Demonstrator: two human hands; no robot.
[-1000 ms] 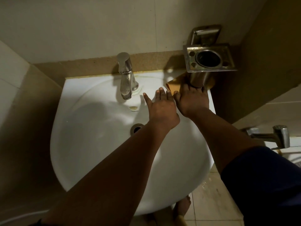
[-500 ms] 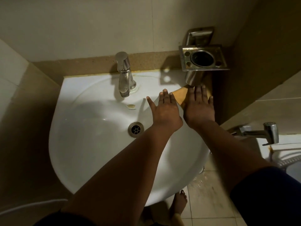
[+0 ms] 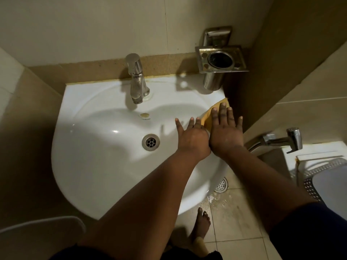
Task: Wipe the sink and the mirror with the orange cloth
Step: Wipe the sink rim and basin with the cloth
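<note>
Orange cloth (image 3: 213,114) flat on right rim of white sink (image 3: 97,166), near metal tumbler holder (image 3: 219,60). Right hand (image 3: 225,132) pressing on it, fingers straight and spread, gripping nothing. Left hand (image 3: 193,137) just beside, flat in basin, fingers straight. Faucet (image 3: 137,79) behind, drain (image 3: 150,142) to the left of hands.

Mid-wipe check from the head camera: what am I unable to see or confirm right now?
- Orange cloth: mostly hidden under the right hand; its full extent is unclear.
- Sink near rim: covered by both forearms.
- Mirror: not in the head view, so its state is unknown.
- Print under the overflow hole: too small to read.
</note>
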